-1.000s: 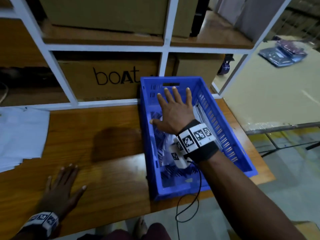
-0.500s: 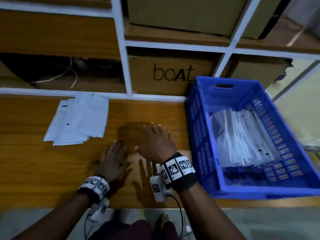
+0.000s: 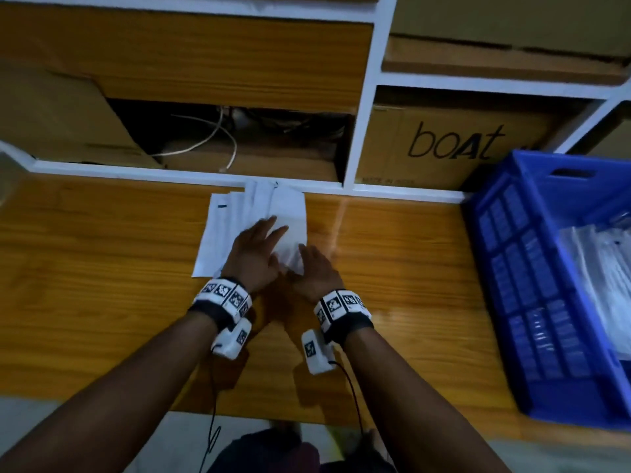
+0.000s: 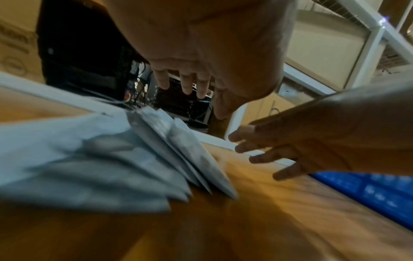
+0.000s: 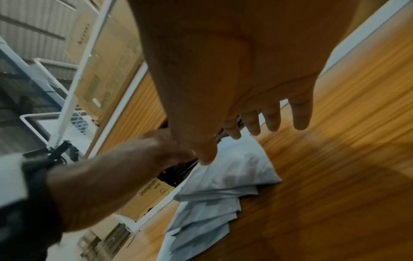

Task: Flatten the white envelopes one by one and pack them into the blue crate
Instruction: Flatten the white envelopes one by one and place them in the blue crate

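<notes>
A fanned stack of white envelopes [image 3: 222, 233] lies on the wooden table against the shelf rail. My left hand [image 3: 254, 249] is spread over the stack's near right part with straight fingers. My right hand [image 3: 316, 268] reaches the stack's near right corner, also with straight fingers. Neither hand grips anything. In the left wrist view the left fingers [image 4: 185, 84] hover above the envelopes [image 4: 100, 159], and the right hand [image 4: 268, 155] comes in from the right. The right wrist view shows the stack [image 5: 223, 180] under my thumb. The blue crate [image 3: 512, 268] stands at the right with flat envelopes [image 3: 604, 268] inside.
A white-framed shelf [image 3: 362, 107] runs along the table's back edge, holding a cardboard "boAt" box [image 3: 454, 145] and loose cables [image 3: 218, 134]. Bare table top [image 3: 85, 268] lies left of the stack, and more [image 3: 403, 261] between the stack and the crate.
My right hand has left the crate and crossed to the left. Both hands have moved forward from the table's near edge onto the envelope stack. The head has turned left.
</notes>
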`<act>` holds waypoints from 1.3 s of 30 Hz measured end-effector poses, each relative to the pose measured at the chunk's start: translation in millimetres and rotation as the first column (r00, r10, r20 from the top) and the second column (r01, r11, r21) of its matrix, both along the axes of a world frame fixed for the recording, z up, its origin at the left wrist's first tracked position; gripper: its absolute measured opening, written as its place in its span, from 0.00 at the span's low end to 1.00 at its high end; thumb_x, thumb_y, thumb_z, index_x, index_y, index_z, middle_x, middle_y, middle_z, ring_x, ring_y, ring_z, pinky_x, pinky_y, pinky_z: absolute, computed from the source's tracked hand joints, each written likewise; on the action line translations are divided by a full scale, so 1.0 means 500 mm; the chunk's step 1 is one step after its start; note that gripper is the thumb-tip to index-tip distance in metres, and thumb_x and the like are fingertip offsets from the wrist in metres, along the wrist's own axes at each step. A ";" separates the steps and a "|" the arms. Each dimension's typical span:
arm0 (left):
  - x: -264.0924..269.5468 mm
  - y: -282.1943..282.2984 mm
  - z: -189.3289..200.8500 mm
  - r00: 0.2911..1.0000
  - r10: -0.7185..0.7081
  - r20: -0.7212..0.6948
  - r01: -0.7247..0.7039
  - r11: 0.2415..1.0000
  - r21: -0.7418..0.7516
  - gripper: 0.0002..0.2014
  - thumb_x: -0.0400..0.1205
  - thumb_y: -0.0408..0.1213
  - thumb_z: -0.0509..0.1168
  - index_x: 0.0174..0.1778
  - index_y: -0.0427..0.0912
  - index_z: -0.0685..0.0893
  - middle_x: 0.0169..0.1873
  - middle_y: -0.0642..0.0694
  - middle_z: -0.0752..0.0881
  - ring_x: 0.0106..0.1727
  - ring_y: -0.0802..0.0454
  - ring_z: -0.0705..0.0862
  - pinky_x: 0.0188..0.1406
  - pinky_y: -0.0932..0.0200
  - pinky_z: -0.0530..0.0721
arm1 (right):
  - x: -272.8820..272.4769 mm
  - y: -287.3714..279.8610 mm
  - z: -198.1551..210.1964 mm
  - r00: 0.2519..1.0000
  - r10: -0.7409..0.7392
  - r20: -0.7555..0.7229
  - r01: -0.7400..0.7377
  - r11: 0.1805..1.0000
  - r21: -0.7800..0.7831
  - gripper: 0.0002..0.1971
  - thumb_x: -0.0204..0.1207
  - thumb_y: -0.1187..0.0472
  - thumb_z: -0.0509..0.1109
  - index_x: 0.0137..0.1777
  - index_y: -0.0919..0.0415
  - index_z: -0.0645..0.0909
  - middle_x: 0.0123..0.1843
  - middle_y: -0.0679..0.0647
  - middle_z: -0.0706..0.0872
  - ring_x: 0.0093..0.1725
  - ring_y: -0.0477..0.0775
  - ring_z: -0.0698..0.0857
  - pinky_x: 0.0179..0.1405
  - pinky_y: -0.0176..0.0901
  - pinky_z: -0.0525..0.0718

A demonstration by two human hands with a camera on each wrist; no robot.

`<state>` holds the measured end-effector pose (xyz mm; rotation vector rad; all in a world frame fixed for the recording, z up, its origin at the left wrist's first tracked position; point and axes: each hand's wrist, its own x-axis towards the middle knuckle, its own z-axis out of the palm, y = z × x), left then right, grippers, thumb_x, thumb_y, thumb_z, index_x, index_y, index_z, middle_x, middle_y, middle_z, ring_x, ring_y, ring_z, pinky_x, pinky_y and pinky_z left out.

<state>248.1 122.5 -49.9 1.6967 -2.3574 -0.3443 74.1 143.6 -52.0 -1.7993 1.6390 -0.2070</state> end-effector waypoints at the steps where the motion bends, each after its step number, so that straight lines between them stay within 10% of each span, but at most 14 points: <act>1: 0.015 -0.025 0.006 1.000 -0.003 0.004 0.003 1.000 -0.005 0.33 0.77 0.39 0.61 0.83 0.44 0.75 0.85 0.39 0.69 0.84 0.34 0.68 0.79 0.33 0.71 | 0.021 -0.018 -0.009 1.000 -0.023 0.002 0.023 1.000 0.019 0.39 0.83 0.35 0.58 0.89 0.52 0.52 0.90 0.57 0.54 0.86 0.63 0.58 0.81 0.64 0.64; 11: 0.047 -0.137 0.026 0.996 0.021 0.085 -0.028 0.997 0.078 0.34 0.85 0.32 0.61 0.89 0.51 0.62 0.90 0.46 0.55 0.90 0.44 0.53 0.87 0.41 0.55 | 0.143 -0.109 -0.049 0.988 -0.133 -0.073 0.141 0.982 0.127 0.46 0.81 0.37 0.63 0.89 0.52 0.40 0.90 0.60 0.40 0.88 0.68 0.48 0.82 0.70 0.55; 23: -0.013 -0.168 -0.001 0.924 -0.193 0.330 0.136 0.973 0.189 0.40 0.84 0.37 0.64 0.91 0.54 0.52 0.91 0.49 0.46 0.91 0.48 0.44 0.88 0.44 0.47 | 0.045 -0.104 -0.035 0.969 0.045 -0.243 -0.084 0.984 -0.154 0.29 0.84 0.60 0.60 0.84 0.61 0.59 0.75 0.62 0.73 0.68 0.69 0.78 0.59 0.60 0.80; 28: -0.071 -0.152 -0.023 0.897 -0.241 0.370 0.217 0.970 0.108 0.38 0.87 0.44 0.63 0.91 0.56 0.51 0.91 0.49 0.48 0.91 0.48 0.45 0.87 0.37 0.43 | -0.061 -0.057 0.024 0.923 0.159 -0.349 -0.240 0.950 -0.201 0.30 0.86 0.64 0.58 0.88 0.59 0.56 0.85 0.61 0.66 0.81 0.67 0.68 0.77 0.57 0.68; 39: -0.244 0.022 -0.034 0.843 -0.440 0.311 0.455 0.890 0.025 0.36 0.87 0.36 0.61 0.91 0.49 0.54 0.90 0.48 0.57 0.89 0.46 0.57 0.87 0.42 0.56 | -0.280 0.192 0.029 0.963 -0.094 -0.251 0.014 0.953 -0.303 0.38 0.75 0.78 0.56 0.87 0.58 0.63 0.85 0.57 0.68 0.85 0.63 0.64 0.85 0.53 0.56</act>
